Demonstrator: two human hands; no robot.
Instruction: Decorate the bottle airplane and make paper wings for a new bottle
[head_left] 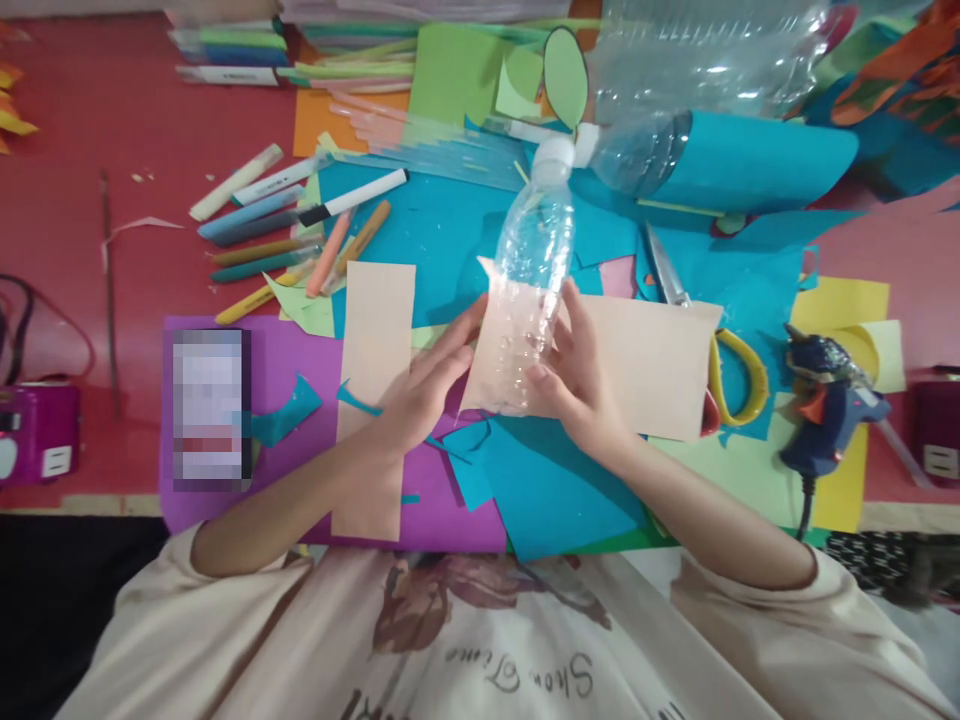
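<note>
A clear plastic bottle [534, 250] with a white cap lies on a long beige paper strip [652, 360], its cap pointing away from me. My right hand [581, 385] grips the bottle's lower right side, thumb on top and fingers along its edge. On the other side, my left hand [431, 385] has its fingers stretched out beside the strip's left end, which seems raised next to the bottle. Whether those fingertips touch the paper I cannot tell. Another beige strip [375, 400] lies partly under my left wrist.
Scissors [739, 378] and a blue glue gun [825, 400] lie on the right. A phone [210, 405] rests on purple paper at left, below several markers [262, 215]. A bottle wrapped in blue paper [765, 160] lies at the back, near green sheets [457, 80].
</note>
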